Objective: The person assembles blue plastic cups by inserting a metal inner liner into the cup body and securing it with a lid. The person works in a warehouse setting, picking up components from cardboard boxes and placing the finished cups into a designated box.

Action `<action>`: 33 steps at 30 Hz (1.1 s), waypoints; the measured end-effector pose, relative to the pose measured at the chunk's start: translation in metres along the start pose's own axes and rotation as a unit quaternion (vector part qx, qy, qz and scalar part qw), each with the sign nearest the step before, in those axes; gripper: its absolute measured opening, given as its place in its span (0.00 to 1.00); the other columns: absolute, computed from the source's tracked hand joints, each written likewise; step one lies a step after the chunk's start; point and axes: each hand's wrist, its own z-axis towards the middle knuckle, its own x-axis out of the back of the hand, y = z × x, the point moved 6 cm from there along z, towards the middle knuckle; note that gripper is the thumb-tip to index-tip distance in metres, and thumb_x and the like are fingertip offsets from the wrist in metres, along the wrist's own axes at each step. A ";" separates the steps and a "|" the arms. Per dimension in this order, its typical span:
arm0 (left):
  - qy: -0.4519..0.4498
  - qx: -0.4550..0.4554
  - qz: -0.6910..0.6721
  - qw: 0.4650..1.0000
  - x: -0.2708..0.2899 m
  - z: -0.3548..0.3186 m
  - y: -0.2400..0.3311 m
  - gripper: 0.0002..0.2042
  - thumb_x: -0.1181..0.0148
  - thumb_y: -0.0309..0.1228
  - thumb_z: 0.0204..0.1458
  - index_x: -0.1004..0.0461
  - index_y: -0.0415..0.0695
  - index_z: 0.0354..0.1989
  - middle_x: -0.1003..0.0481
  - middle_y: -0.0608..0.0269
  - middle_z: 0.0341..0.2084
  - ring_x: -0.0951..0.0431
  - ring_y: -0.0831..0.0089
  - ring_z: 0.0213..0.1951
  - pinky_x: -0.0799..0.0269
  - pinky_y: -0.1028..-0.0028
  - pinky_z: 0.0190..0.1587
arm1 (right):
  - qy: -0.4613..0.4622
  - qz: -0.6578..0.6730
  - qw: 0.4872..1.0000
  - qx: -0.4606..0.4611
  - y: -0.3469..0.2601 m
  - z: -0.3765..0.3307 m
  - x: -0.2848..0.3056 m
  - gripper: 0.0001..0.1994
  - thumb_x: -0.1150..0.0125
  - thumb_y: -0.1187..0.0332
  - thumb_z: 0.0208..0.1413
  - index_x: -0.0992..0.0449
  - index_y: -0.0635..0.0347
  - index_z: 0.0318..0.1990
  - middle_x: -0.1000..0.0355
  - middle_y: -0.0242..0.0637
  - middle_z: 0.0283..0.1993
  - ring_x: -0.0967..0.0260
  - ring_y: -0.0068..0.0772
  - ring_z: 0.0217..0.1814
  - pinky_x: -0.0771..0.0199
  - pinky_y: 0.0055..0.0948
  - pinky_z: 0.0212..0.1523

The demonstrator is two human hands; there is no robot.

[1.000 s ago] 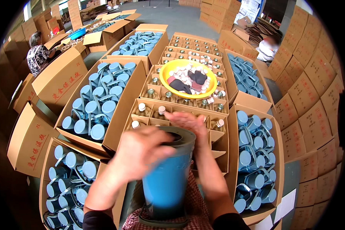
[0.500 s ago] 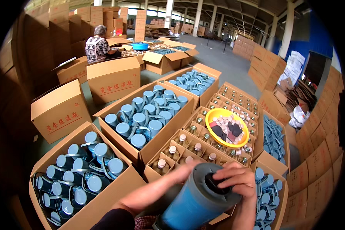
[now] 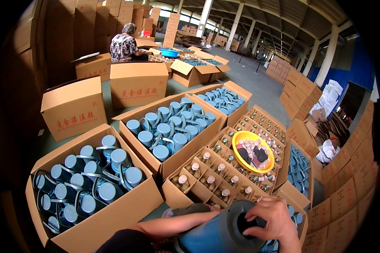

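Observation:
A blue thermos casing (image 3: 207,236) lies tilted in front of me, its dark round mouth facing up and to the right. My right hand (image 3: 274,219) is at that mouth, fingers curled over the grey rim and the thumb reaching into the opening. From the lower left my left forearm (image 3: 177,223) runs behind the casing, which hides the left hand and its fingers. Just beyond stands a divided carton (image 3: 169,185) of glass bottle liners (image 3: 194,169) with pale pink stoppers.
A yellow basin (image 3: 236,158) of pale stoppers and dark cloth rests on the liners. Open cartons of blue thermoses stand left (image 3: 131,219), ahead (image 3: 158,166) and right (image 3: 310,168). Closed cartons (image 3: 74,109) are behind. A seated person (image 3: 124,47) is at the far left.
The view has shifted, and the casing sits lower and farther right in it. My left hand, blurred near the casing's top before, has dropped behind it. My right hand stays at the mouth.

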 end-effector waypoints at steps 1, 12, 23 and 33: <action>0.028 -0.013 0.009 0.999 0.001 -0.010 0.005 0.18 0.52 0.40 0.60 0.22 0.37 0.40 0.22 0.59 0.33 0.25 0.77 0.38 0.31 0.75 0.42 | 0.010 -0.005 1.000 -0.015 0.011 -0.009 -0.004 0.18 0.24 0.60 0.25 0.21 0.55 0.27 0.25 0.30 0.24 0.31 0.35 0.24 0.32 0.29 0.29; 0.449 -0.115 0.080 0.882 0.050 -0.138 0.035 0.24 0.60 0.45 0.63 0.24 0.35 0.41 0.22 0.56 0.29 0.23 0.70 0.33 0.29 0.71 0.41 | 0.295 0.498 0.765 -0.282 0.105 -0.117 -0.161 0.31 0.33 0.60 0.42 0.31 0.68 0.54 0.30 0.42 0.55 0.34 0.41 0.58 0.42 0.39 0.62; 0.554 -0.043 -0.337 0.760 0.045 -0.149 -0.030 0.23 0.69 0.54 0.62 0.33 0.49 0.37 0.30 0.65 0.21 0.34 0.72 0.15 0.42 0.77 0.13 | 0.255 0.147 0.943 -0.155 -0.001 -0.191 -0.235 0.13 0.25 0.63 0.35 0.27 0.54 0.22 0.30 0.36 0.25 0.30 0.40 0.28 0.31 0.35 0.32; 0.211 -0.033 -0.063 0.975 -0.030 -0.034 0.041 0.14 0.55 0.35 0.62 0.30 0.37 0.46 0.24 0.57 0.38 0.20 0.70 0.36 0.26 0.79 0.26 | 0.670 0.100 0.627 -0.386 -0.018 -0.360 -0.084 0.17 0.31 0.57 0.42 0.29 0.61 0.18 0.34 0.32 0.20 0.38 0.24 0.23 0.40 0.24 0.25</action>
